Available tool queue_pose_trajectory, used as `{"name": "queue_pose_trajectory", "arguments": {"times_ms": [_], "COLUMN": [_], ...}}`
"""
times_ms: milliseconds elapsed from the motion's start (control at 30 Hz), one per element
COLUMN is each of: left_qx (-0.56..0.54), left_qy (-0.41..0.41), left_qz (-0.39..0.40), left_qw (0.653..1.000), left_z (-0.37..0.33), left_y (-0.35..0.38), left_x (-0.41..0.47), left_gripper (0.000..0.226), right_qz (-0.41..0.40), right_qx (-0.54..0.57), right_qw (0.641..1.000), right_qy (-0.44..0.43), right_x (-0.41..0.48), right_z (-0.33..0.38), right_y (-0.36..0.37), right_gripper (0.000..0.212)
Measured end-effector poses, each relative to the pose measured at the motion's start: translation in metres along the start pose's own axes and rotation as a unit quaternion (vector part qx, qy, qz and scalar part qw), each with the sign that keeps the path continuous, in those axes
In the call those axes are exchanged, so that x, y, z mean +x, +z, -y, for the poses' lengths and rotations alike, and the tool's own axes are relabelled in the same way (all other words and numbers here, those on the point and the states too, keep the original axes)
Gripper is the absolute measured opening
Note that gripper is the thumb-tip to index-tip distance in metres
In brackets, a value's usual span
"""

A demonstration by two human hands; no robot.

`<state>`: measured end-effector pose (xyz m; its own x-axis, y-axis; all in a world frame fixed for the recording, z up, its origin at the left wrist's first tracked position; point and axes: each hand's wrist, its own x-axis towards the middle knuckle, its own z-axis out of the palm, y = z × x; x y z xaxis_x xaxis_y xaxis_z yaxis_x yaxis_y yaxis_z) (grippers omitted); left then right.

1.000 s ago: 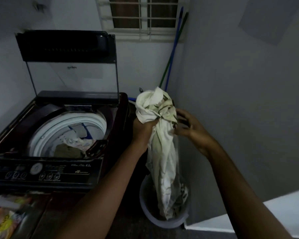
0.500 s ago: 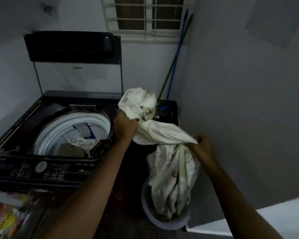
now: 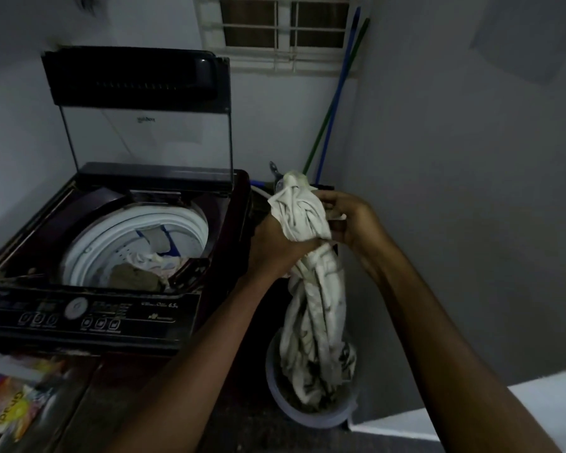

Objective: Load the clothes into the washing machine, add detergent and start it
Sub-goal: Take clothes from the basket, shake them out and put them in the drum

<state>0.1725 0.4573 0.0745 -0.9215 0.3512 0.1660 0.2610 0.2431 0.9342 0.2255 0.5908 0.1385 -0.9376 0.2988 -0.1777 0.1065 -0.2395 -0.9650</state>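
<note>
Both hands hold a long cream cloth [image 3: 311, 295] to the right of the open washing machine [image 3: 111, 256]: the left hand [image 3: 275, 243] has its fingers curled round the bunched upper part, and the right hand [image 3: 353, 220] grips the same bunch from the other side. The rest of the cloth hangs straight down between the forearms into a round bucket [image 3: 311, 416] on the floor. Inside the machine's drum [image 3: 138, 243] lie a few other clothes [image 3: 144, 269].

Left hand [image 3: 272, 246], right hand [image 3: 355, 222] bare; forearms [image 3: 190, 358] bare, unsleeved down to frame edge; dim light hides finer detail
</note>
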Motion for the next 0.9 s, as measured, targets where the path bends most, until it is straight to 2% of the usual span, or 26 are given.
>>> {"name": "queue_pose_trajectory", "arguments": {"times_ms": [100, 167, 200, 267, 333, 367, 400, 433, 533, 567, 600, 667, 733, 767, 833, 900], "left_qx": [-0.035, -0.047, -0.058, -0.085, -0.133, -0.167, -0.2, -0.229, -0.291, -0.293, -0.274, -0.154, -0.017, 0.032, 0.077, 0.039], "left_qy": [-0.035, -0.039, -0.039, -0.045, -0.057, -0.068, -0.081, -0.093, -0.119, -0.117, -0.112, -0.089, -0.062, -0.052, -0.043, -0.027], "left_qz": [-0.086, -0.137, -0.155, -0.171, -0.158, -0.147, -0.14, -0.138, -0.162, -0.179, -0.195, -0.221, -0.194, -0.169, -0.121, -0.056], "left_qw": [0.995, 0.989, 0.985, 0.981, 0.977, 0.973, 0.966, 0.959, 0.935, 0.932, 0.935, 0.959, 0.979, 0.984, 0.989, 0.997], "left_z": [-0.008, -0.021, -0.028, -0.044, -0.057, -0.061, -0.063, -0.064, -0.058, -0.053, -0.046, -0.028, -0.01, -0.004, 0.004, 0.002], "left_y": [-0.006, -0.013, -0.015, -0.017, -0.015, -0.013, -0.011, -0.01, -0.02, -0.029, -0.038, -0.057, -0.062, -0.057, -0.04, -0.025], "left_x": [0.009, 0.017, 0.021, 0.026, 0.027, 0.027, 0.025, 0.023, 0.018, 0.018, 0.018, 0.017, 0.007, 0.0, -0.011, -0.016], "left_gripper": [0.076, 0.071, 0.069, 0.063, 0.062, 0.06, 0.057, 0.052, 0.05, 0.051, 0.052, 0.06, 0.06, 0.056, 0.051, 0.057], "right_qz": [0.007, -0.037, -0.05, -0.015, 0.013, -0.003, -0.042, -0.083, -0.155, -0.177, -0.205, -0.264, -0.312, -0.32, -0.29, -0.228], "right_qx": [0.054, -0.013, -0.08, -0.192, -0.253, -0.249, -0.225, -0.202, -0.225, -0.223, -0.198, -0.081, 0.018, 0.041, 0.044, -0.058], "right_qw": [0.997, 0.994, 0.989, 0.978, 0.967, 0.968, 0.973, 0.976, 0.962, 0.959, 0.958, 0.959, 0.946, 0.942, 0.948, 0.964], "right_qy": [-0.051, -0.102, -0.116, -0.084, -0.028, -0.008, 0.006, 0.009, 0.025, 0.005, -0.026, -0.07, -0.084, -0.092, -0.124, -0.127], "right_x": [-0.004, -0.016, -0.021, -0.027, -0.026, -0.021, -0.015, -0.008, 0.004, 0.004, 0.002, -0.005, -0.009, -0.006, -0.001, 0.002], "right_z": [-0.011, -0.033, -0.053, -0.096, -0.139, -0.158, -0.171, -0.177, -0.169, -0.163, -0.155, -0.131, -0.1, -0.084, -0.049, -0.024], "right_y": [-0.01, -0.027, -0.037, -0.047, -0.042, -0.036, -0.028, -0.02, -0.009, -0.014, -0.021, -0.039, -0.049, -0.05, -0.036, -0.012], "right_gripper": [0.033, 0.038, 0.048, 0.078, 0.113, 0.121, 0.117, 0.101, 0.026, 0.018, 0.02, 0.02, 0.016, 0.021, 0.028, 0.013]}}
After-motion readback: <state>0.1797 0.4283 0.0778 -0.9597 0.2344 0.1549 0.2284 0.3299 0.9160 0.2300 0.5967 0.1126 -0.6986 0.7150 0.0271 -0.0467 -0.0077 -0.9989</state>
